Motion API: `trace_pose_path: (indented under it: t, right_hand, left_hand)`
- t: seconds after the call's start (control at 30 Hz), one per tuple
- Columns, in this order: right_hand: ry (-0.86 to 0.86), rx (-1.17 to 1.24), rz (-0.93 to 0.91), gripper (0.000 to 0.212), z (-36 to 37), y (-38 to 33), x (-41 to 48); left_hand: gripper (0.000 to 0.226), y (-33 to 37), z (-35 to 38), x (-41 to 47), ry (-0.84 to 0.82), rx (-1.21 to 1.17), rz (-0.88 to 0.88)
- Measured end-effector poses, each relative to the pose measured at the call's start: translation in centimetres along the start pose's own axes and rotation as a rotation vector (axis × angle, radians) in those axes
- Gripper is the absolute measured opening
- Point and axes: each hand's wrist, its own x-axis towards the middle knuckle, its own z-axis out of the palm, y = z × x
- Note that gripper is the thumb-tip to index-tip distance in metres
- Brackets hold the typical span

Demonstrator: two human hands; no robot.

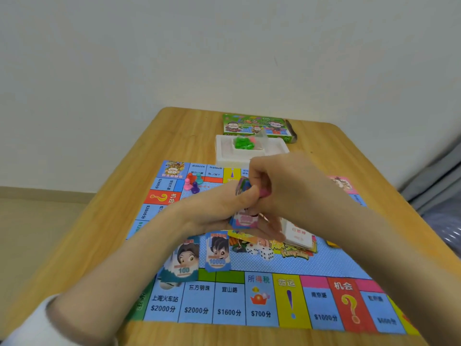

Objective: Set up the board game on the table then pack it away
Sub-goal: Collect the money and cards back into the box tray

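setup seems in hand: on the board sorted note piles are laid. a wad of notes is gripped by the left hand and pinched by the right hand's curled fingers. next, one note should be peeled off cleanly.

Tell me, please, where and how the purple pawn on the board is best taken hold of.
Pinch the purple pawn at the narrow neck below its round head, coming from above on the near-right side. It stands upright, and the pink pawn sits close on its left with the red pawn and teal pawn behind.
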Motion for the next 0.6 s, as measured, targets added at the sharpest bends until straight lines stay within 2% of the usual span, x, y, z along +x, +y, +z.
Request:
trace_pose_path:
  t: [0.13,0.2,0.27,0.33,0.4,0.5,0.6]
  right_hand:
    - [0.115,-0.030,-0.029,0.028,0.9,0.7,0.7]
    - [0.256,0.040,-0.071,0.024,1.7,1.2,0.8]
    - [0.402,0.188,-0.059,0.028,2.5,1.6,1.0]
    - [0.423,0.297,0.002,0.031,3.1,1.9,1.3]
    - [0.219,0.314,0.056,0.031,3.6,1.9,1.5]
    - [-0.146,0.050,-0.027,0.031,4.8,0.9,1.6]
    - [-0.266,-0.181,-0.141,0.043,6.5,-0.4,1.9]
  left_hand:
    - [0.030,0.0,-0.6,0.3,-0.032,0.067,0.005]
    - [0.040,0.3,-0.6,0.4,0.067,0.099,0.036]
    - [0.039,0.6,-0.5,0.4,0.211,0.093,0.115]
    - [0.040,1.1,-0.6,0.3,0.338,0.031,0.199]
    - [0.036,1.4,-1.2,0.3,0.432,-0.101,0.296]
    - [0.032,1.7,-2.4,0.2,0.493,-0.286,0.391]
    - [0.032,1.7,-2.8,0.1,0.527,-0.304,0.394]
